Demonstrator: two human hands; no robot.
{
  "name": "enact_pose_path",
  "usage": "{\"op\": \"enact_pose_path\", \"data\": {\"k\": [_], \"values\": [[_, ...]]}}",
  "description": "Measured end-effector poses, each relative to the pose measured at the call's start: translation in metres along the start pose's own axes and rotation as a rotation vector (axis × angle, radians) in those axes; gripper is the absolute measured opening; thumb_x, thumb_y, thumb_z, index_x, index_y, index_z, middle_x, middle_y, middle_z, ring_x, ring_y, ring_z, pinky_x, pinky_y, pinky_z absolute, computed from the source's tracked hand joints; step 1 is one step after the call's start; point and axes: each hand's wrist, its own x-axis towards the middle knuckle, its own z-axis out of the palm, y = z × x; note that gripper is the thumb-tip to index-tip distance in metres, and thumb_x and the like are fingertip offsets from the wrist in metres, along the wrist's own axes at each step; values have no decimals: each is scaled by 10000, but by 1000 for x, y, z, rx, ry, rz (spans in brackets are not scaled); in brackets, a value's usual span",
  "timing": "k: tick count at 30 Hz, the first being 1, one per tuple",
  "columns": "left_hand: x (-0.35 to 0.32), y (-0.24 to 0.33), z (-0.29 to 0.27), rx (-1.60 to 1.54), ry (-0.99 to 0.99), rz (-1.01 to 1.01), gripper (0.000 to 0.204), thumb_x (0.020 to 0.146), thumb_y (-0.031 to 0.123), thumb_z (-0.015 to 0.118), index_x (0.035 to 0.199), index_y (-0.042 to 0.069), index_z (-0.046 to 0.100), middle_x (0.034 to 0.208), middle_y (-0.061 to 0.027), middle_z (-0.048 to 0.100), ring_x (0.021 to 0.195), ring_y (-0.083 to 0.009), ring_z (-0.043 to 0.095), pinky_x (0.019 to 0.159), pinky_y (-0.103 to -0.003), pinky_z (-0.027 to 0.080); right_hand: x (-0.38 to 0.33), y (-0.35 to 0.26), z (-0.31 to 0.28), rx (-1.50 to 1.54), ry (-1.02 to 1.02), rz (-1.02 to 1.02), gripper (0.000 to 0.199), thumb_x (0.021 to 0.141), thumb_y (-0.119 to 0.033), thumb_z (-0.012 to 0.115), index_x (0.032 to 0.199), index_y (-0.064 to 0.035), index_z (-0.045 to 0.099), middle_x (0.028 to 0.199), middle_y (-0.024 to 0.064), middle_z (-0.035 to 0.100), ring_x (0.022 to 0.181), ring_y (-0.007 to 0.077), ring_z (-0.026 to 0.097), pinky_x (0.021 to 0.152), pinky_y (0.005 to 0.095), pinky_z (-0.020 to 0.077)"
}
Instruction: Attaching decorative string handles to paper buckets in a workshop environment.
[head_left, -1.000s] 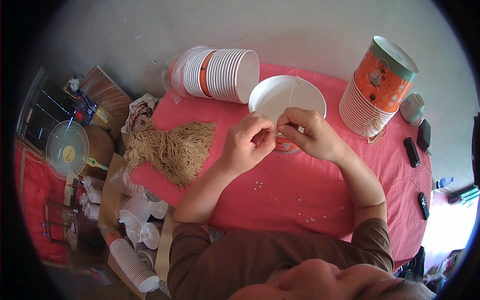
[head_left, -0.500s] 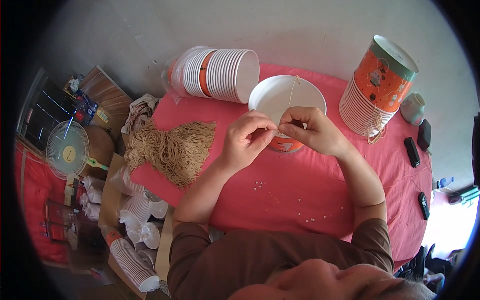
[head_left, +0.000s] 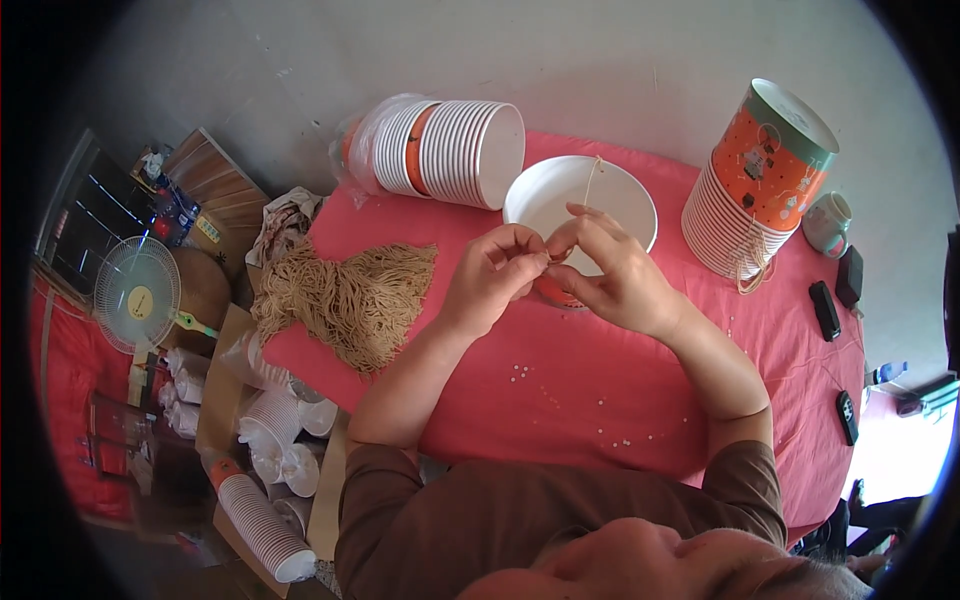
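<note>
Both my hands meet just in front of a white-lined paper bucket (head_left: 530, 190) with an orange outside, which stands upright. A thin tan cord (head_left: 591, 182) runs from the bucket's far rim down toward my fingers. My left hand (head_left: 492, 275) pinches the cord's end between thumb and forefinger. My right hand (head_left: 625, 280) is curled at the same spot, forefinger and thumb tips near the left fingertips, its other fingers raised over the bucket's opening. It seems to hold the cord too, though the cord is partly hidden there.
A bundle of tan cords (head_left: 350, 300) lies at left on the pink tablecloth (head_left: 560, 400). Behind it lies a stack of nested buckets (head_left: 465, 150). An upright stack (head_left: 765, 170) with cords hanging stands right, near a mug (head_left: 828, 222) and black devices (head_left: 825, 310). Small white dots scatter in front.
My right thumb has dropped away from the forefinger and the other right fingers have lifted. My left hand keeps its pinch, nearly in place.
</note>
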Motion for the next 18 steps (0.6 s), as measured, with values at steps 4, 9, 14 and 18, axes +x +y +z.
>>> {"op": "enact_pose_path", "data": {"k": [4, 9, 14, 18], "values": [[0, 3, -1, -188, -58, -141, 82, 907, 95, 592, 965, 37, 595, 739, 47, 531, 541, -3, 381, 466, -175, 267, -1, -4, -3, 62, -28, 18, 171, 809, 50, 663, 946, -31, 600, 845, 109, 639, 753, 314, 667, 701, 428, 531], [3, -1, -7, -315, -116, -190, 89, 913, 110, 584, 969, 45, 607, 731, 37, 531, 520, -8, 369, 455, -176, 255, -2, 0, -1, 76, -11, 20, 180, 799, 70, 659, 947, -20, 606, 848, 107, 639, 700, 287, 668, 563, 366, 521], [4, -2, -8, -371, -100, -222, 110, 939, 140, 601, 984, 41, 620, 780, -9, 612, 515, -12, 385, 455, -165, 275, -2, -3, -2, 45, 23, 33, 197, 785, 64, 681, 946, -18, 605, 862, 105, 640, 705, 282, 672, 582, 370, 531], [2, -6, -8, -360, -80, -187, 117, 947, 147, 622, 984, 37, 634, 806, -27, 642, 513, -15, 396, 453, -164, 286, -2, -5, -4, 31, 8, 39, 201, 777, 49, 698, 943, -17, 605, 868, 104, 642, 708, 272, 675, 587, 363, 536]]}}
